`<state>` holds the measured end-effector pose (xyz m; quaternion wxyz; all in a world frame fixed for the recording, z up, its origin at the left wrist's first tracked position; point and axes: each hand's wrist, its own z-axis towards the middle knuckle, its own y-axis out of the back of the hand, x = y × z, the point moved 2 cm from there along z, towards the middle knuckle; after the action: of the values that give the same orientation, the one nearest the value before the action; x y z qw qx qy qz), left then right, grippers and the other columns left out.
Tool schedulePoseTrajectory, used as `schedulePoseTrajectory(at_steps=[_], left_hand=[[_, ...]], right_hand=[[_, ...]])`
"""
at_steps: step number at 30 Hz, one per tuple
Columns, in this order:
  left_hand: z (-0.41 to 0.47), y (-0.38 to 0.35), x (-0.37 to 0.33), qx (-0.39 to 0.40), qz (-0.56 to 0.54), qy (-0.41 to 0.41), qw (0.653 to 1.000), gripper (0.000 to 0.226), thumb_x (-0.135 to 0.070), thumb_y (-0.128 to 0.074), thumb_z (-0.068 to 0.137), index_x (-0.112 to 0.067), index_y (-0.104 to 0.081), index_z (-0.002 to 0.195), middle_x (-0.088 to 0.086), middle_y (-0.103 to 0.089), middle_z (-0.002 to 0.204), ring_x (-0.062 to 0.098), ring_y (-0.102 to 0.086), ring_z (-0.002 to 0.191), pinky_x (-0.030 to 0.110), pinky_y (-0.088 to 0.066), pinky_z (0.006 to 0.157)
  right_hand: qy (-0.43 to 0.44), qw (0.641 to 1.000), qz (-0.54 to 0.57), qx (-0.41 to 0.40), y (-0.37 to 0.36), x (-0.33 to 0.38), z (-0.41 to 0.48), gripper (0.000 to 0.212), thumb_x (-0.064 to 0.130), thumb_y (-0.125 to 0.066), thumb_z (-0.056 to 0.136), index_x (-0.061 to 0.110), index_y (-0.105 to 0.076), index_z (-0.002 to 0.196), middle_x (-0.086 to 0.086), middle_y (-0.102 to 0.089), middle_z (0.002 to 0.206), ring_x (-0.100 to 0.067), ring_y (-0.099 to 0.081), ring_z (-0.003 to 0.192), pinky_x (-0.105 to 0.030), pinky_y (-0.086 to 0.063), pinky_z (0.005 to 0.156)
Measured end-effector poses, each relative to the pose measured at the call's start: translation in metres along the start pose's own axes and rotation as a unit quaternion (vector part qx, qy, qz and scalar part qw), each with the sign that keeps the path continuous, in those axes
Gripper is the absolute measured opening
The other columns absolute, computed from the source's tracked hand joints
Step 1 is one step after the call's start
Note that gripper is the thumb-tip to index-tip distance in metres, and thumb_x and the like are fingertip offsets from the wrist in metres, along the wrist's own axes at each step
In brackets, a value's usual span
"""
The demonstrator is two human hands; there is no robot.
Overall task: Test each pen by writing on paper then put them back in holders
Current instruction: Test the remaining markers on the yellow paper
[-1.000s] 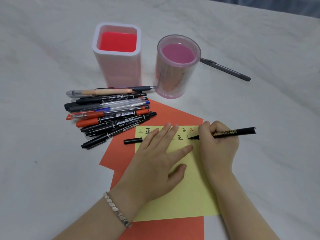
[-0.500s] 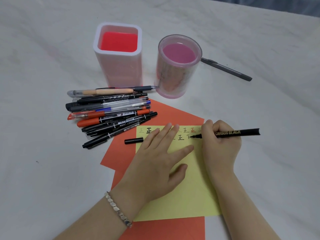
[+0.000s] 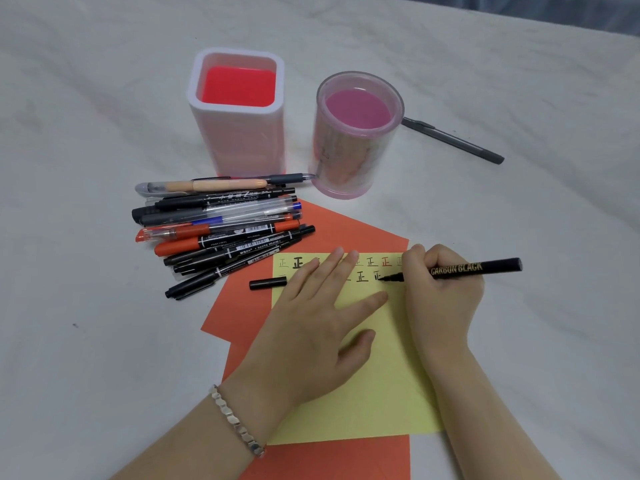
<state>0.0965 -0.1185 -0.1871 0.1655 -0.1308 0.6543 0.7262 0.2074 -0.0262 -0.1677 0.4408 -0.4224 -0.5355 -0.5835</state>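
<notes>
Since the earlier frames the black pen (image 3: pixel 474 266) has barely shifted; its tip has dropped a little, adding strokes to the newest character in the second row on the yellow paper (image 3: pixel 381 393), centre right of the frame. The right hand (image 3: pixel 446 296) has its fingers curled tight round the barrel near the tip. The left hand (image 3: pixel 311 327) lies flat with straight, spread fingers, pressing the sheet and gripping nothing. Its fingertips sit just beside the written marks, so fresh ink could smear if they slide. The pen's cap (image 3: pixel 268 283) lies loose at the sheet's left edge, near the pile of pens (image 3: pixel 225 230), and a nudge might roll it away.
</notes>
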Motion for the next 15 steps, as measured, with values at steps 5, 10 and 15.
schedulePoseTrajectory(at_steps=[5, 10, 15], left_hand=[[-0.0001, -0.0005, 0.0002, -0.002, 0.002, -0.002, 1.000, 0.041, -0.041, -0.042, 0.088, -0.034, -0.055, 0.126, 0.015, -0.037, 0.146, 0.026, -0.028, 0.139, 0.039, -0.017, 0.112], [-0.0005, -0.0008, 0.0008, -0.001, 0.005, -0.004, 1.000, 0.042, -0.042, -0.042, 0.088, -0.035, -0.054, 0.127, 0.014, -0.035, 0.147, 0.026, -0.026, 0.139, 0.038, -0.015, 0.113], [-0.0008, -0.0012, 0.0008, -0.005, 0.003, -0.007, 1.000, 0.041, -0.041, -0.042, 0.088, -0.034, -0.054, 0.126, 0.015, -0.036, 0.146, 0.026, -0.027, 0.139, 0.039, -0.016, 0.112]], right_hand=[[-0.004, 1.000, -0.002, 0.006, -0.0006, -0.0004, -0.0002, 0.049, 0.001, -0.056, 0.082, 0.015, -0.030, 0.044, 0.009, -0.030, 0.034, -0.006, -0.031, 0.039, -0.011, -0.026, 0.044], [0.000, 1.000, -0.019, 0.012, -0.0024, 0.0004, -0.0004, 0.048, 0.002, -0.057, 0.082, 0.015, -0.031, 0.044, 0.009, -0.031, 0.034, -0.006, -0.032, 0.039, -0.011, -0.027, 0.044], [-0.007, 1.000, -0.016, -0.019, 0.0009, -0.0005, -0.0001, 0.046, 0.001, -0.054, 0.082, 0.014, -0.029, 0.046, 0.009, -0.028, 0.035, -0.006, -0.028, 0.039, -0.012, -0.024, 0.043]])
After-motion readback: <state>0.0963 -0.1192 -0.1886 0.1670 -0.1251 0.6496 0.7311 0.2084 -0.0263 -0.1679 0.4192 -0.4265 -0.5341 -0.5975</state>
